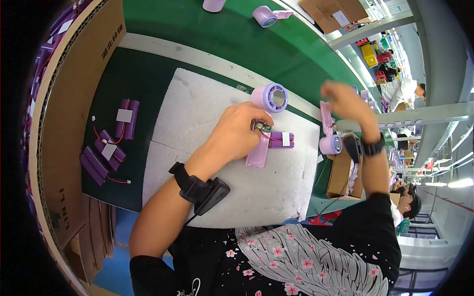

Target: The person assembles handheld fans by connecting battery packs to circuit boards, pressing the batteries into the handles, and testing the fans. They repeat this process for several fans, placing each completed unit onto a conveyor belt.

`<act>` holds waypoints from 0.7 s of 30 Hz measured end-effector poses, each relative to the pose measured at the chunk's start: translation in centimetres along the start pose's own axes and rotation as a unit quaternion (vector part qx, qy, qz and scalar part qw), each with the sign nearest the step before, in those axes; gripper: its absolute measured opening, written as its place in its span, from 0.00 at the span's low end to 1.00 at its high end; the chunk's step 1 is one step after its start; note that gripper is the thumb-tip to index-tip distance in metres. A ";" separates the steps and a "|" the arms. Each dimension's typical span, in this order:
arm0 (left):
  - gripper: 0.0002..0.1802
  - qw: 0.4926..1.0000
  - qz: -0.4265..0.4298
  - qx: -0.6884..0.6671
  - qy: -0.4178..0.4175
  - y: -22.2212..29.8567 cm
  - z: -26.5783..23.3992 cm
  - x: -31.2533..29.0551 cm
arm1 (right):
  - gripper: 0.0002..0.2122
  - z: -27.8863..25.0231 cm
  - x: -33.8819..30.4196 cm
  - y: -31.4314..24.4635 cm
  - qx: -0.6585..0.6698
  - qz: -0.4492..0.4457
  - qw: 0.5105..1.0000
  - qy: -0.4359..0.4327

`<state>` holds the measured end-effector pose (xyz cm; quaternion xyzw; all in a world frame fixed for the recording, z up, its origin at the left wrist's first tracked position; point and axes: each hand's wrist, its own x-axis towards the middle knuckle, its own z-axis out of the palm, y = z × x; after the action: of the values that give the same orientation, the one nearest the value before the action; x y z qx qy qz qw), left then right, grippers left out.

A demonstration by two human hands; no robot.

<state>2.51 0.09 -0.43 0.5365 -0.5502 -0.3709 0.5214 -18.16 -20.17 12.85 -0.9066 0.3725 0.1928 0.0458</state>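
Left hand (236, 132) pins the lilac fan shell (264, 126) on foam, fingers clenched.
Right hand (345, 101) hovers raised, blurred, grip unclear; I'd seat the battery pack (281, 139) next.

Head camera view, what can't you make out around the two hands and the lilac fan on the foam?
- Left hand: fingertips hidden behind the knuckles; grip on the circuit board unclear.
- Right hand: motion-blurred; whether it holds anything is unclear.
- Lilac fan housing: handle partly covered by the left hand.
- Battery pack: wire ends too small.
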 end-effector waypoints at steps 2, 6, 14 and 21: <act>0.17 1.000 0.001 0.000 -0.001 0.1 -0.1 0.0 | 0.17 -2.3 6.1 -1.2 0.053 -0.066 0.992 0.091; 0.17 1.000 0.007 -0.010 -0.008 0.1 0.6 0.7 | 0.29 -2.1 21.6 0.8 -0.063 -0.116 0.962 0.239; 0.16 0.999 0.029 -0.030 0.005 -0.7 1.0 0.2 | 0.27 -2.3 22.9 -0.6 -0.070 -0.168 0.973 0.144; 0.17 0.999 -0.007 -0.022 -0.028 0.4 -0.1 0.9 | 0.26 -0.2 -1.3 -3.0 -0.002 -0.133 0.983 0.129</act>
<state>2.63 -0.74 0.18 0.5179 -0.5528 -0.4013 0.5150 -16.81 -17.19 13.28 -0.9653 0.2515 0.0667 0.0209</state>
